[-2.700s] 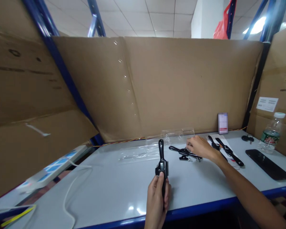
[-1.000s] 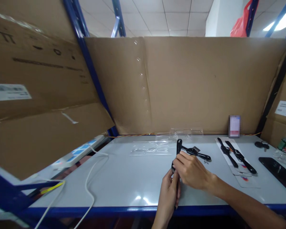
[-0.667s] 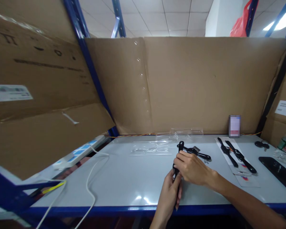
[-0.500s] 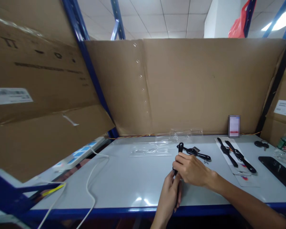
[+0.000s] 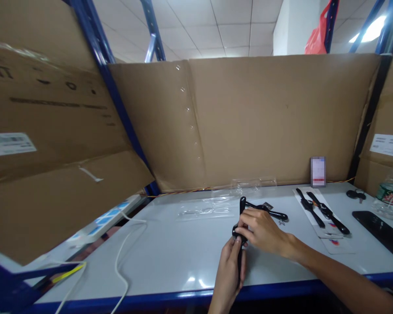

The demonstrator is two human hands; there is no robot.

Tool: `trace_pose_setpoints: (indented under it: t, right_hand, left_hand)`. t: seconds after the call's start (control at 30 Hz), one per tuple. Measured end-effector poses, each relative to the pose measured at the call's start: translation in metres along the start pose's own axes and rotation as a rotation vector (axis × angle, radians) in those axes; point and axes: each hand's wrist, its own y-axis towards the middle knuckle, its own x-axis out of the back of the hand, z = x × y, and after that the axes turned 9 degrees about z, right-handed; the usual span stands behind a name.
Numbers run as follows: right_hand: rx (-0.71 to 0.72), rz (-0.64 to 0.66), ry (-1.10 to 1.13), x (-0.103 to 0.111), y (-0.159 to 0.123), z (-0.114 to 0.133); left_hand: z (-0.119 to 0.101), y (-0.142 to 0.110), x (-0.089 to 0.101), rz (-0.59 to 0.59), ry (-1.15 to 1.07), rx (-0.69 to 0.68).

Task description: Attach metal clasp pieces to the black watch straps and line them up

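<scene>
A black spokeshave is held upright over the front of the table, one handle pointing up. My left hand is closed round its lower handle, the thumb lying along it. At the spokeshave's middle part, the fingers of my right hand are closed on it; what the fingertips touch there is hidden. Just behind my right hand lies another spokeshave, partly covered by the hand. Close to it are a small dark flat piece and small metal parts, too small to make out.
Two more spokeshaves lie on white cards at the right. Beyond them are a black phone-shaped object, keys and a bottle. Clear plastic packaging lies behind. A power strip and white cable are left.
My right hand has shifted slightly on the spokeshave, so more of its middle part shows above my left thumb. The view has turned a little.
</scene>
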Motion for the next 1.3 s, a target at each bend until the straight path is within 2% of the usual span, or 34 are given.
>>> trace_pose_setpoints:
  t: [0.1,0.2,0.5,0.77,1.0,1.17,1.3]
  right_hand:
    - [0.073,0.028,-0.165,-0.0017,-0.0011,0.0022]
    - [0.088,0.024,-0.228,-0.0018,-0.0016,0.0038]
    - [0.176,-0.025,-0.131,-0.0050,-0.0047,0.0024]
    - [0.123,-0.086,-0.176,-0.0042,-0.0043,-0.0028]
    - [0.157,-0.041,-0.073,-0.0038,-0.0045,0.0019]
    - [0.119,-0.088,-0.163,-0.0024,-0.0038,0.0007]
    - [0.145,-0.052,-0.102,-0.0015,-0.0046,0.0027]
  left_hand:
    - [0.0031,0.0010,0.0011,-0.014,-0.001,-0.018]
    - [0.0046,0.0012,0.0011,-0.010,0.013,-0.028]
    - [0.0054,0.0015,0.0012,-0.034,0.049,-0.010]
    - [0.0023,-0.0007,0.0003,-0.007,0.029,-0.005]
    - [0.0045,-0.0001,0.0002,-0.025,0.039,-0.030]
    - [0.0021,-0.0006,-0.0005,-0.003,0.049,-0.005]
    - [0.0024,-0.0004,-0.0002,-0.021,0.053,-0.005]
